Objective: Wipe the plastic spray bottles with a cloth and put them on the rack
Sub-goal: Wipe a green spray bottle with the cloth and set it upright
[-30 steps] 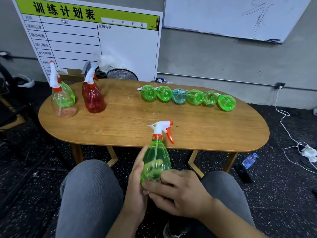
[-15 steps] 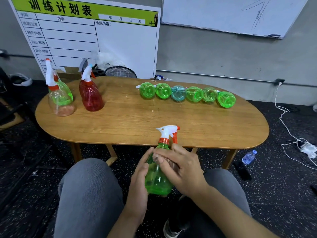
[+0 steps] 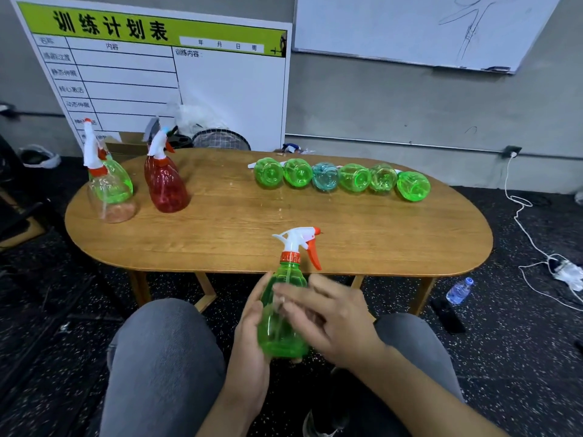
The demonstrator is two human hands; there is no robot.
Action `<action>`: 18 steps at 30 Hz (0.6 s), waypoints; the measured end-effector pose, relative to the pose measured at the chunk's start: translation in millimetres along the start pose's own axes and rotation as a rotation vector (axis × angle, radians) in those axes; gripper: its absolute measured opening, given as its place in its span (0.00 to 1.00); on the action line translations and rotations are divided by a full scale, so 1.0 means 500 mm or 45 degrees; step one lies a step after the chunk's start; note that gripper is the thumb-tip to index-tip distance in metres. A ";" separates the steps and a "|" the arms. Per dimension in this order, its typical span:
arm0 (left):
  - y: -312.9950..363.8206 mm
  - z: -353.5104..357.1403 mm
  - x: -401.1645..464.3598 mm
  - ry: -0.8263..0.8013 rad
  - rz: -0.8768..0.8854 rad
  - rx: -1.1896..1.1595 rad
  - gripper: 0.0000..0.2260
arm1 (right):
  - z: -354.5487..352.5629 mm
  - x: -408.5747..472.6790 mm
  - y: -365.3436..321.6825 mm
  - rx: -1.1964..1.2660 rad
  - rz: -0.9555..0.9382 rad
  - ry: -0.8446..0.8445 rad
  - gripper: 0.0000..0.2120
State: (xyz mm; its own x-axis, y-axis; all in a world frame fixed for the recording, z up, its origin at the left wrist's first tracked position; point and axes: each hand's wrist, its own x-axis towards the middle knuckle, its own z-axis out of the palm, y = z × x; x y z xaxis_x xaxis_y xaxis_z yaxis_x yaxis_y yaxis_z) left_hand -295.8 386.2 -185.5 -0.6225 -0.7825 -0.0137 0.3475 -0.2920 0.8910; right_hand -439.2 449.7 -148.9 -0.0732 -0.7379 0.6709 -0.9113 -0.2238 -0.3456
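Since half a second ago the bottle [image 3: 282,313] has turned, its trigger now pointing right. It stays upright above the lap, left hand [image 3: 252,335] cupping it steady, right hand [image 3: 331,323] rubbing loosely across; no cloth visible.

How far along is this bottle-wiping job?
Hard to call anything done: no rack shows. In hand: a green spray bottle, gripped by the left hand, the right hand across its front; no cloth is visible. Six bottles lie in a row on the table, and several stand at its left.
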 end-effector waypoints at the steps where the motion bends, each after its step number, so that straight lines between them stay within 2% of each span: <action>1: -0.001 0.000 0.000 -0.010 -0.006 0.021 0.21 | -0.001 0.015 0.011 0.007 0.074 0.011 0.16; 6: -0.002 0.000 0.001 -0.059 -0.012 0.020 0.26 | -0.019 0.067 0.034 0.035 0.208 0.046 0.15; 11: -0.006 -0.003 0.002 -0.016 -0.016 0.062 0.23 | 0.015 0.037 0.012 0.053 0.229 -0.003 0.15; 14: -0.010 -0.005 0.001 0.010 -0.022 0.055 0.20 | 0.016 -0.003 -0.009 0.038 0.068 -0.029 0.12; 18: -0.004 -0.007 -0.005 -0.023 -0.035 0.025 0.23 | 0.009 -0.048 -0.032 -0.085 -0.372 -0.153 0.11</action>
State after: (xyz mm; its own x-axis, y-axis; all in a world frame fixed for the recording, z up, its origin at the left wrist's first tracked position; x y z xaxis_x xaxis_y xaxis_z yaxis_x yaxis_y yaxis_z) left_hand -292.2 386.8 -188.7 -0.6443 -0.7642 -0.0298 0.3168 -0.3022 0.8991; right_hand -421.1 468.1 -162.8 0.2404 -0.7194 0.6516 -0.9116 -0.3979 -0.1030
